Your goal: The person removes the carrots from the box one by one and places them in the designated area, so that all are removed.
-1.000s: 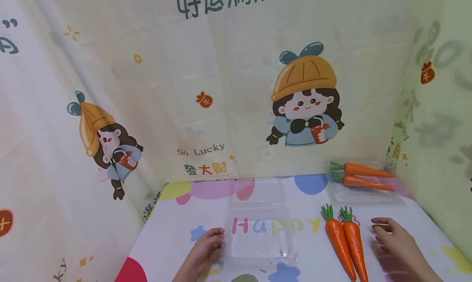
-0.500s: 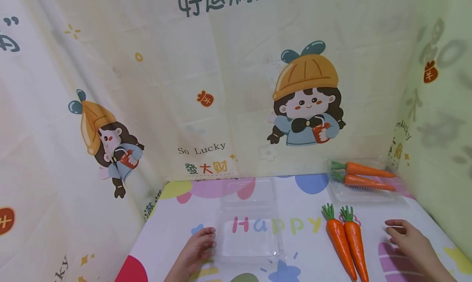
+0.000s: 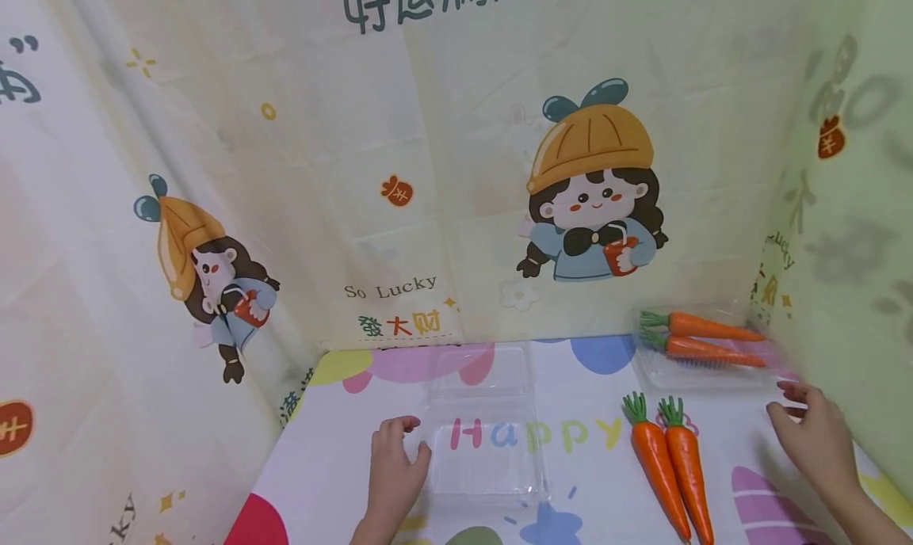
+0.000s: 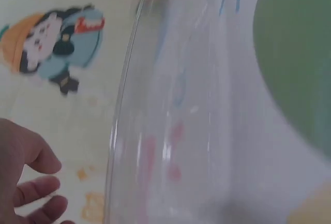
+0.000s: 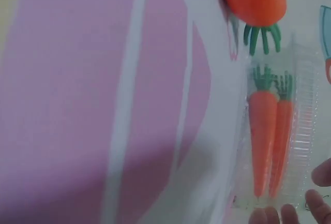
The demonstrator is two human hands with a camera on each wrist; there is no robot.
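An open clear plastic clamshell box [image 3: 492, 495] lies on the table with its lid [image 3: 485, 369] folded back. My left hand [image 3: 394, 470] is at its left side, fingers loosely bent and thumb apart; in the left wrist view the fingertips [image 4: 47, 211] appear beside the box wall. Two orange toy carrots [image 3: 658, 475] with green tops lie side by side to the right of that box. My right hand [image 3: 816, 434] hovers near the front right corner of a second clear box [image 3: 713, 380], holding nothing. Inside this second box are two more carrots [image 5: 262, 131].
A patterned cloth [image 3: 456, 173] hangs behind the table, with further cloth on the left and on the right [image 3: 870, 236]. Colourful shapes and lettering cover the white tabletop [image 3: 335, 426].
The open clear box shifted left alongside my left hand, which has since turned and spread its thumb. My right hand has moved right and back towards the box of carrots.
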